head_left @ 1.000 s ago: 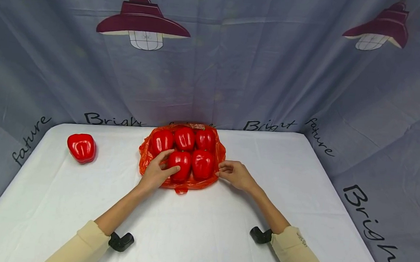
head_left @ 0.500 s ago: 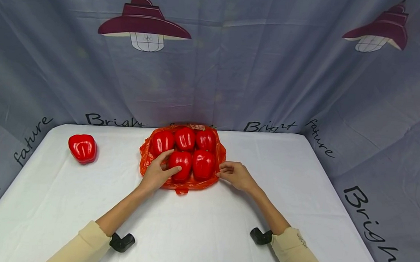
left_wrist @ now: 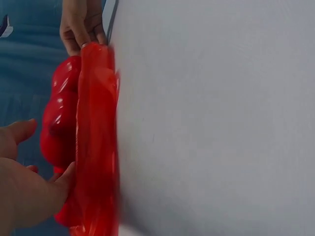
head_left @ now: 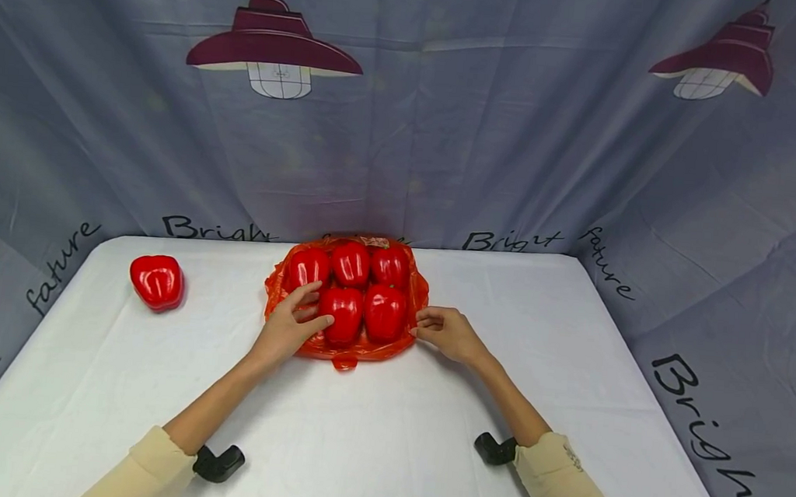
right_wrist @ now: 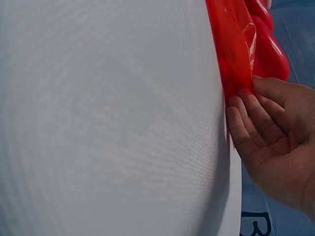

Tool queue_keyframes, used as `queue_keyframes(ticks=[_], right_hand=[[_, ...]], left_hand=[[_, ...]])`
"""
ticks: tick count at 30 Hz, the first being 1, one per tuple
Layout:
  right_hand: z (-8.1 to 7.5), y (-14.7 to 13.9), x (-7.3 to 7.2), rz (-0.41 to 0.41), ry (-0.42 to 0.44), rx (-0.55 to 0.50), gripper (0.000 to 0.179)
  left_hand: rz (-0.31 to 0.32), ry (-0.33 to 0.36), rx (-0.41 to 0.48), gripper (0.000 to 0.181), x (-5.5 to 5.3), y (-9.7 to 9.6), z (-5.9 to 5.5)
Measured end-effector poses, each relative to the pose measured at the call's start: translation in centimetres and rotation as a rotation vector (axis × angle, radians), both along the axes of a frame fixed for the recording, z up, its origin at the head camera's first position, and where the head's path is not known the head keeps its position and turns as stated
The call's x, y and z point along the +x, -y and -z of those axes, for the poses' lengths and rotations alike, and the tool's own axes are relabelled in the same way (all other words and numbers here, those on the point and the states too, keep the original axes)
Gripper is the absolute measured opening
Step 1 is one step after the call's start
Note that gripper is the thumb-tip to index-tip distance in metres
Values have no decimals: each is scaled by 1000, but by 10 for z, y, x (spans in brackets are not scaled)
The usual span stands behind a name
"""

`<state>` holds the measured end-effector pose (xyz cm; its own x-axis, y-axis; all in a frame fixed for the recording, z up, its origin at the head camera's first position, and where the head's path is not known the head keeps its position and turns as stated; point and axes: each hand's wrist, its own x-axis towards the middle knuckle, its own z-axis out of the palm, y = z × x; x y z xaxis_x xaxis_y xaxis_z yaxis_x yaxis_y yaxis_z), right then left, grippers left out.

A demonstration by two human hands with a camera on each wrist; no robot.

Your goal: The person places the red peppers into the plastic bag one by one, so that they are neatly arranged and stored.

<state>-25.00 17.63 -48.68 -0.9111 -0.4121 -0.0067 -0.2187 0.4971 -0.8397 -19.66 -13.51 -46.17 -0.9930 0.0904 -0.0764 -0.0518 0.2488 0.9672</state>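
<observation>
A red plastic bag (head_left: 370, 350), spread round several glossy red bell peppers (head_left: 384, 314), lies at the far middle of the table. Over its left front part is my left hand (head_left: 285, 327), thumb and fingers apart, beside the front left pepper. In the left wrist view that hand (left_wrist: 29, 194) surrounds no pepper, and one fingertip is at the bag's edge (left_wrist: 96, 147). At the bag's right side my right hand (head_left: 450, 333) pinches the rim; the right wrist view has thumb and fingers (right_wrist: 258, 115) on the thin red film (right_wrist: 234, 54).
One more red bell pepper (head_left: 157, 282) lies alone at the table's far left. A white cloth covers the table (head_left: 368, 449). Behind it hangs a grey curtain (head_left: 408, 124) with printed lamps and writing. Black wrist mounts (head_left: 219, 465) stick out from both cuffs.
My left hand has drawn back a little to the left from the front left pepper, its forearm shifting along. The right hand, bag and peppers look unmoved.
</observation>
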Motion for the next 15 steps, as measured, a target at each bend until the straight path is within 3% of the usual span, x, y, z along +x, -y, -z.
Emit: queue_keyframes(ticks=[5,10,15], right_hand=[[0,0,0,2,5,-9,26],[1,1,1,2,9,-28,24],[1,1,0,-1,14,-54,22]], left_hand=[[-3,-66,18,66,2,17,-7],[-57,-127,10,63,3,41,-14],[-149,-181,-98,61,3,67,-20]])
